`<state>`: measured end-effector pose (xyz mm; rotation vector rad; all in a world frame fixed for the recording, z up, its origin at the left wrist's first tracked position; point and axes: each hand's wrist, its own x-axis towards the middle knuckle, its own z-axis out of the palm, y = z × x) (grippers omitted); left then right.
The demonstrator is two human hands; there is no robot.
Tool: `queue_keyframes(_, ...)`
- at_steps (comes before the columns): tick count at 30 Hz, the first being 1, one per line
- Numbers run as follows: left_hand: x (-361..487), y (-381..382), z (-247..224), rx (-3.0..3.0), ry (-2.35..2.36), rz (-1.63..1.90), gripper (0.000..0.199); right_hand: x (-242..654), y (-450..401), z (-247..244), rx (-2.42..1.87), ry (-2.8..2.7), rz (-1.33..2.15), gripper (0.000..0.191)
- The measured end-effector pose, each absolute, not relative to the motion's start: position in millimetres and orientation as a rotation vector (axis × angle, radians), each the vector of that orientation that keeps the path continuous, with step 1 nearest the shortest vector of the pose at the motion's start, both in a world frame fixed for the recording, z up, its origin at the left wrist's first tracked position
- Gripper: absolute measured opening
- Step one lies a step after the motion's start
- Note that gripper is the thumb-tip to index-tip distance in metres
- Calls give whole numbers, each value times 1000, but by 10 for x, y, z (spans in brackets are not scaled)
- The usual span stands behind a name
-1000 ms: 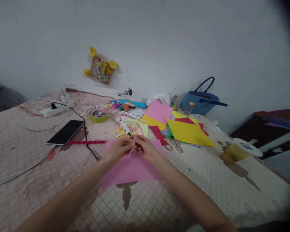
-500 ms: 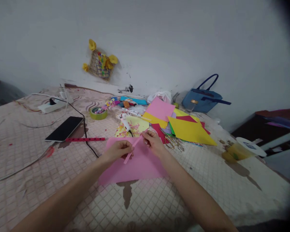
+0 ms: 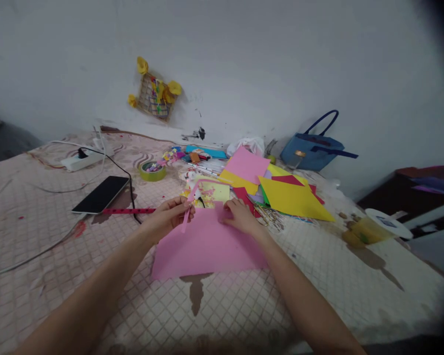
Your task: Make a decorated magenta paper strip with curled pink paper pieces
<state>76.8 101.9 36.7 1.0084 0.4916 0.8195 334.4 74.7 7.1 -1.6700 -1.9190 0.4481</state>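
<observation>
My left hand [image 3: 173, 213] is closed, pinching a narrow pink paper strip [image 3: 187, 217] between thumb and fingers. The strip's long upper part bends over to the right, above a pale yellow paper with small scraps [image 3: 216, 192]. Beneath both hands a pink paper sheet [image 3: 207, 249] lies on the patterned tablecloth. Over the sheet's far right part is my right hand [image 3: 240, 215], its thumb and curved fingers apart. A bit of pink paper shows beside its fingertips; whether they touch it is unclear. Part of a white glue gun [image 3: 197, 193] shows behind the strip.
At left lie a phone [image 3: 101, 195], a red strip with holes [image 3: 129, 211], cables and a power strip [image 3: 85, 159]. A green tape roll [image 3: 152, 172] stands behind. Scissors [image 3: 268, 216] and coloured papers [image 3: 296, 197] lie right, with a blue bag [image 3: 311, 152] beyond.
My left hand has moved left and slightly up with the pink strip, which now arches rightward. My right hand has come off the strip's upper end, its fingers now apart over the sheet.
</observation>
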Motion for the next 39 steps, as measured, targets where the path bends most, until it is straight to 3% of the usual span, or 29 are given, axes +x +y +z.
queue_keyframes(5, 762, 1007, 392, 994, 479, 829, 13, 3352, 799, 36, -1773, -2057, 349, 38)
queue_keyframes(11, 730, 987, 440, 1015, 371, 866, 15, 3571, 795, 192, -1733, -2077, 397, 20)
queue_keyframes(21, 771, 944, 408, 1096, 373, 856, 21, 4422, 1072, 496, -1966, -1401, 160, 19)
queue_keyframes(24, 809, 930, 321, 1139, 389, 790, 20, 4380, 1223, 590, -1939, -1260, 84, 15)
queue_keyframes(28, 863, 917, 240, 1144, 457, 777, 22, 3989, 1141, 647, -1759, -1254, 38, 26)
queue_keyframes(32, 918, 878, 229, 1118, 531, 785, 21, 3297, 738, 470, -1564, -1533, 352, 27)
queue_keyframes(34, 938, 852, 237, 1142, 545, 758, 21, 2958, 541, 366, -1370, -1673, 813, 40)
queue_keyframes(36, 948, 830, 245, 1193, 561, 724, 23, 2703, 413, 306, -1182, -1616, 1181, 50)
queue_keyframes(39, 952, 805, 249, 1273, 617, 681, 26, 2521, 341, 292, -1074, -1288, 1363, 50)
